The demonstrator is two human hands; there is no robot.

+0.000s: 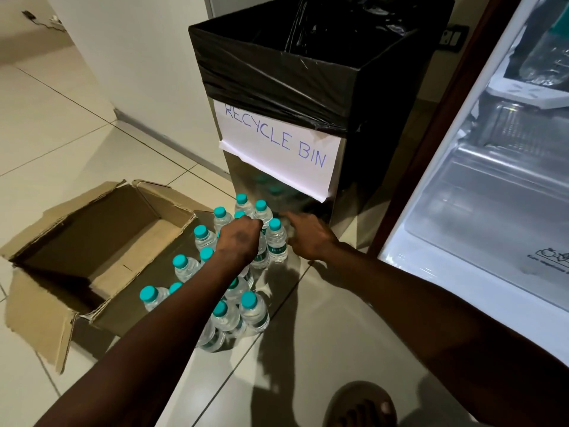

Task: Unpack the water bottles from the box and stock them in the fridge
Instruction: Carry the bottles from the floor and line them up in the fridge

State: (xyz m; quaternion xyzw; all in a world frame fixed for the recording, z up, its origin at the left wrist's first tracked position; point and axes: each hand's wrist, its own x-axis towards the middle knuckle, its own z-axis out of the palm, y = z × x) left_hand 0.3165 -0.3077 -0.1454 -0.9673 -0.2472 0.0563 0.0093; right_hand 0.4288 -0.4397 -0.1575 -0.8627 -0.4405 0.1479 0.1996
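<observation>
Several small water bottles (277, 243) with teal caps stand clustered on the tiled floor between the cardboard box and the bin. The open cardboard box (66, 306) lies at the left with its flaps spread and nothing visible inside. My left hand (238, 240) reaches over the cluster, its fingers curled round the top of one water bottle (261, 257). Just to its right, my right hand (311, 238) hovers with fingers stretched toward the far bottles and holds nothing. The open fridge (480, 192) glows at the right, its lower shelves bare.
A tall steel bin (308, 87) lined with a black bag and labelled "RECYCLE BIN" stands directly behind the bottles. A white wall runs behind the box. My sandalled foot (360, 406) is at the bottom edge, near the fridge.
</observation>
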